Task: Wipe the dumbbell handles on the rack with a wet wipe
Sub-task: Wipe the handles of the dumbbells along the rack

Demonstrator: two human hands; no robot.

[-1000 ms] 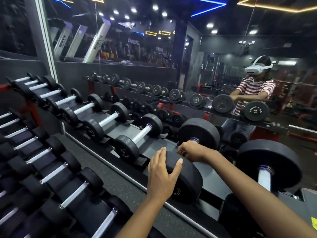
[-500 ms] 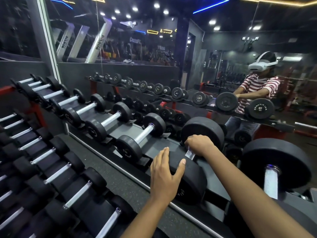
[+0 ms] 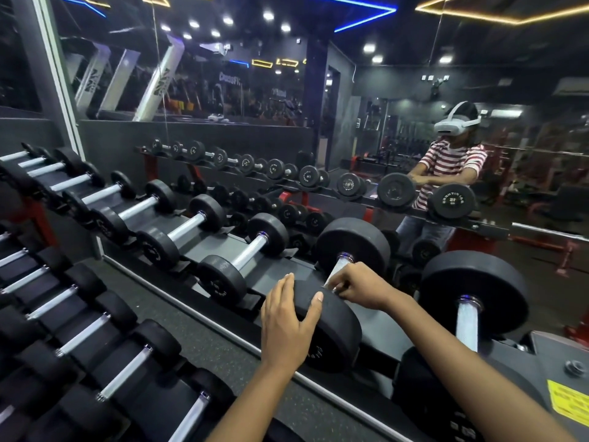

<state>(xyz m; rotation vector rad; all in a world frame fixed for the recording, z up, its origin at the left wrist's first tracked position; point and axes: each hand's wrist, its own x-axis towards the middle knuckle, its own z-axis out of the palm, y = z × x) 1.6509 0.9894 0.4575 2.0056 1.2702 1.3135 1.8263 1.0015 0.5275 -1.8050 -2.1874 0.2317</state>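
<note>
Dumbbell (image 3: 334,295) on the top shelf of the rack (image 3: 287,272), and we have both hands on it.

We see the rack as a long sloped metal shelf holding a row of dumbbells, round matte black heads joined by pale knurled steel bars, each head seated in a black cradle; a lower shelf (image 3: 95,362) at the left holds a second row. Behind it a wall mirror (image 3: 350,138) reflects the row and a person in a striped shirt. Our left hand (image 3: 288,327) lies flat on the near head (image 3: 331,336), fingers straight and slightly spread, thumb over its rim. Our right hand (image 3: 358,287) curls around the handle (image 3: 338,269) just behind that head, fingers pinching something pale against the bar; we cannot tell whether it is the wipe.
</note>
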